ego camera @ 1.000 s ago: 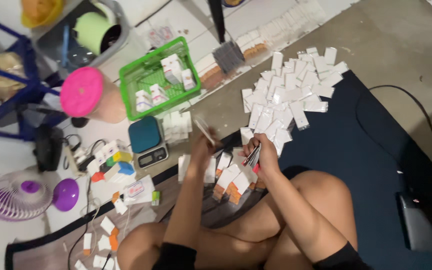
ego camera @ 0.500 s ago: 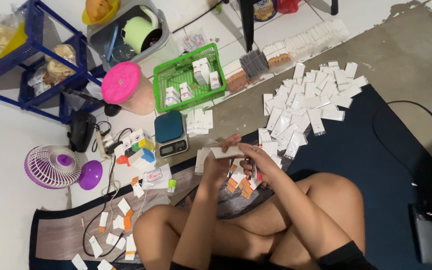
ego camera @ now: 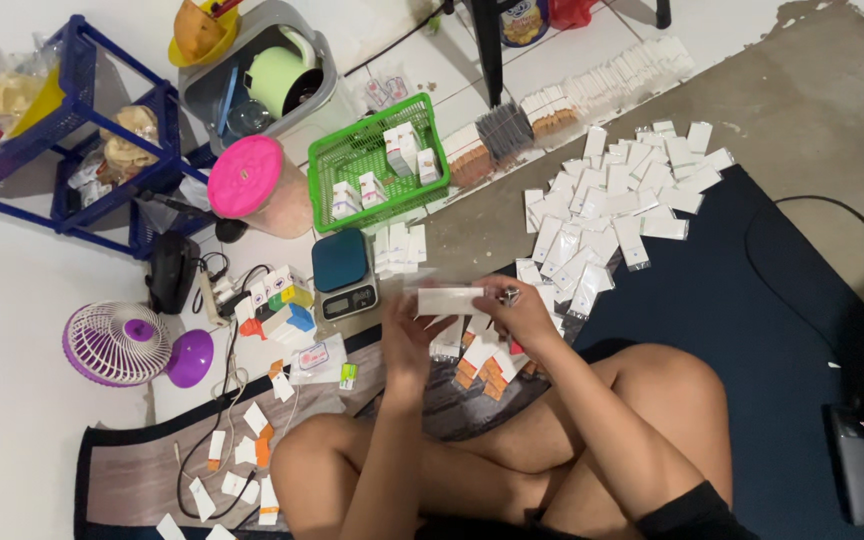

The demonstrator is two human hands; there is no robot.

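I see both hands raised over the lap, holding one flat white rectangular packet (ego camera: pixel 450 299) level between them. The left hand (ego camera: pixel 404 335) pinches its left end; the right hand (ego camera: pixel 520 308) pinches its right end, and a small dark object sits at those fingers, too small for me to identify. Both hands are closed on the packet, set apart by its length.

The packet sits just above a loose heap of small white-and-orange cartons (ego camera: pixel 484 362) lying on the floor mat in front of the crossed legs. To the far right, a spread of clear-sleeved white packets (ego camera: pixel 612 205) covers the concrete floor. Just left of the hands stands a small digital scale with a dark blue top (ego camera: pixel 342 272), and beyond it a green plastic mesh basket (ego camera: pixel 374 160) holding several white boxes. A pink-lidded round plastic container (ego camera: pixel 247 180) and a small purple desk fan (ego camera: pixel 112 343) lie further left.

My judgement: the packet is light and thin, likely to flex or crease if squeezed mid-span, and its film may be slippery. Gripping at the two short ends, as now, appears the soundest hold.
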